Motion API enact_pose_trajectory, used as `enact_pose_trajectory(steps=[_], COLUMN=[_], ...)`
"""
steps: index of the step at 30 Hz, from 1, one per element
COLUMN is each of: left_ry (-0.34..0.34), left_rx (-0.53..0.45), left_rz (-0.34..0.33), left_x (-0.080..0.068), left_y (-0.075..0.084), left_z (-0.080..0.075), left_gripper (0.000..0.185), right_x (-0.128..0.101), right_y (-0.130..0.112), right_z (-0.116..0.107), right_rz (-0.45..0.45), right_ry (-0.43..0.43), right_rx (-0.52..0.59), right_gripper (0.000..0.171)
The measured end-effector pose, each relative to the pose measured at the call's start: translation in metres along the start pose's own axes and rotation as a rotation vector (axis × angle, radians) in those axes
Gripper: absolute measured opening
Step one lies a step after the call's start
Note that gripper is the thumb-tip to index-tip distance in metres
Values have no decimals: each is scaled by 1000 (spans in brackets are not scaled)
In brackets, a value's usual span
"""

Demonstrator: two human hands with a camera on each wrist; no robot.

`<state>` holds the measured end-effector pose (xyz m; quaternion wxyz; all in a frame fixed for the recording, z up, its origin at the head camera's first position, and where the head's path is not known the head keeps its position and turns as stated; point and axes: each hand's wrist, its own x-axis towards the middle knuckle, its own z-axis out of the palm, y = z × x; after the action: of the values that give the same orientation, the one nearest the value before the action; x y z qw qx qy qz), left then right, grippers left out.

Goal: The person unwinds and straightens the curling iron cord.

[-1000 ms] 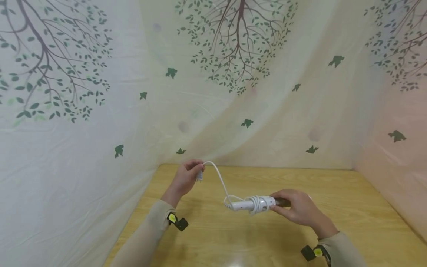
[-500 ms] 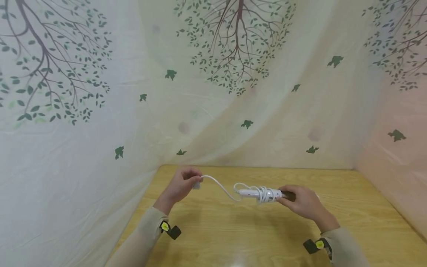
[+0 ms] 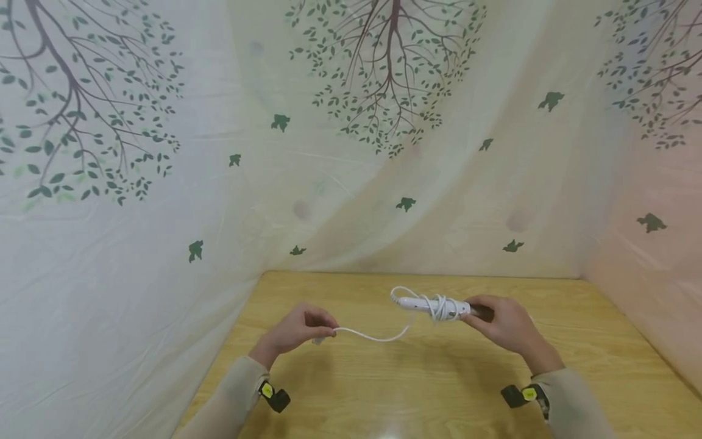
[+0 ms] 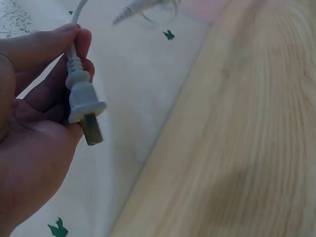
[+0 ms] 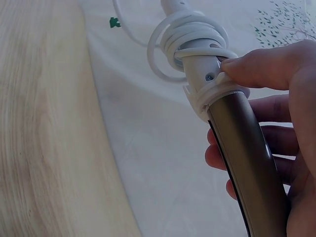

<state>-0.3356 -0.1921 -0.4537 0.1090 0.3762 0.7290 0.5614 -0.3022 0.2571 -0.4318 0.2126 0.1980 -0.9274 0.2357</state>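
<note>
Right hand [image 3: 507, 323] wrapped about a slim wand [image 3: 452, 310], thumb by the collar [image 5: 224, 96], fingers behind the dark metal barrel [image 5: 249, 158]. Left hand [image 3: 298, 329] pinches the white cord [image 3: 373, 338] just behind the plug [image 4: 84, 98]; plug points down, metal blade [image 4: 92, 131] exposed.

Wand held in the air over the counter [image 3: 384, 390], nearly level, tail of handle toward the left hand. Rest of the cord lies in loose coils [image 5: 192, 39] round the white handle.

Handling, by judgement: light, rigid, barrel smooth and likely slippery; cord soft and springy, coils apt to slide. Best hold: collar for the wand, plug body for the cord; the thin cord exit looks the weak spot.

Room: a printed sheet [image 3: 351, 207] hangs behind the counter's far edge, more sheet down both sides. Widest space is between the hands and nearward. Height above the wood hard to judge from the head view.
</note>
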Motion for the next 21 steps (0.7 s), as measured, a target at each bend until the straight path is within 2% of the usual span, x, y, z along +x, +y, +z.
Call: enact_pose_trajectory(steps=[7, 10, 15, 21], left_ry=[-29, -26, -10, 13], left_rx=[165, 251, 390, 504], left_rz=[-161, -204, -203, -170], left_x=[-3, -2, -2, -1], left_y=[-24, -30, -44, -56], left_z=[2, 4, 5, 7], left_gripper=[17, 14, 7, 5], right_x=[1, 1, 0, 0], right_y=[-2, -4, -7, -9], right_z=[-6, -7, -7, -7], right_rz=[-7, -7, 10, 25], right_ry=[8, 6, 7, -3], right_rx=[32, 53, 72, 87], right_gripper=[33, 32, 32, 33])
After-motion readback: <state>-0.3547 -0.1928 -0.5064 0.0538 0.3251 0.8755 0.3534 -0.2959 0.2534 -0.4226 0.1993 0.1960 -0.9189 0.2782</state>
